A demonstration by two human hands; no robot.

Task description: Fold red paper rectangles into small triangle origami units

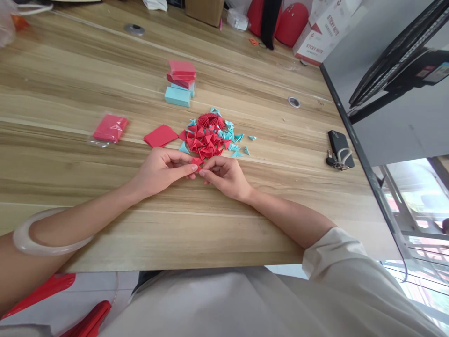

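Note:
Between my two hands is a small folded piece of red paper [197,162]. My left hand [164,169] pinches it from the left with thumb and fingers. From the right, my right hand [224,175] closes its fingertips on the same piece. Just beyond the hands lies a heap of red folded paper triangles [205,142], with light blue folded triangles [235,138] mostly along its right side. A round red ring of joined folded pieces [211,120] sits at the back of the heap. Flat red paper sheets [160,135] lie to the left, near my left hand.
A plastic-wrapped red paper pack [110,128] lies at left. Behind the heap stand stacked red paper packs [181,70] and blue paper packs [177,96]. A black case with keys [341,149] lies at right. Boxes [317,40] stand at the back by the wooden table's [105,187] edge.

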